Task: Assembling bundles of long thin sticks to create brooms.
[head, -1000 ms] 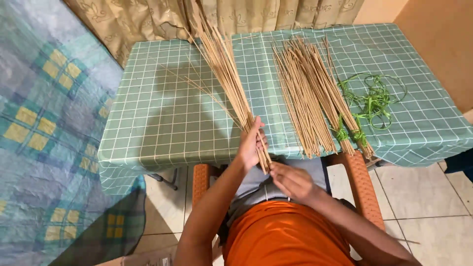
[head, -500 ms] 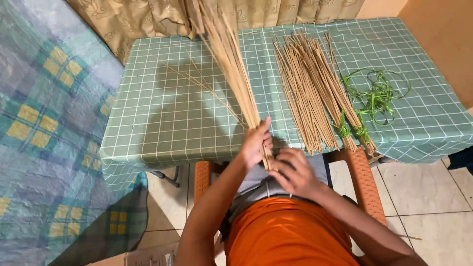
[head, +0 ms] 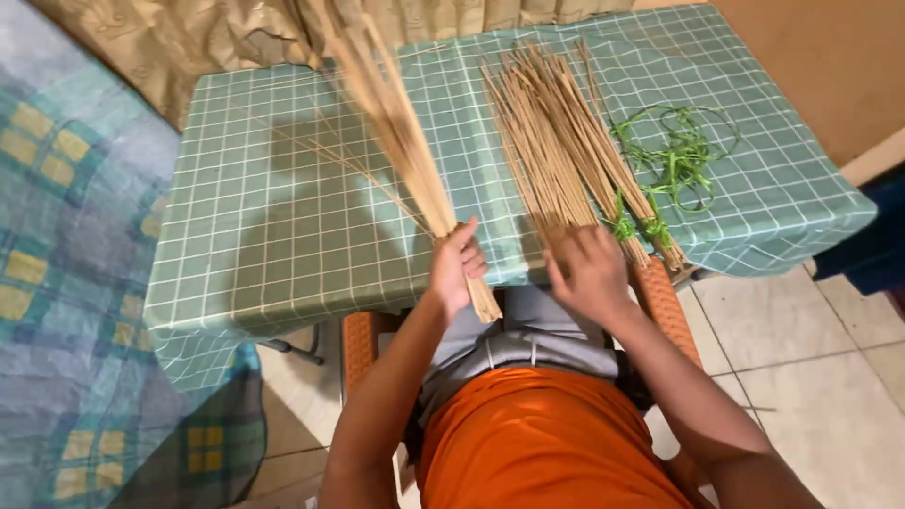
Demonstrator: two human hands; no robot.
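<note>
view: head only | position: above the seated person | facing: steeply down and forward onto the surface (head: 283, 245) | range: close

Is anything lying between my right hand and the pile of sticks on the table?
Nothing visible does. The right hand already rests on the near ends of the pile of sticks. The left hand holds a separate bundle off to its side.

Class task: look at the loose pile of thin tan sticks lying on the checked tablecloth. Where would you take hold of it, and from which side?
Probably grip the loose sticks at their near ends, coming from the table's front edge. There they converge and reach the edge, right where the right hand rests, while the far ends fan apart. The left hand grips its own stick bundle likewise.
</note>
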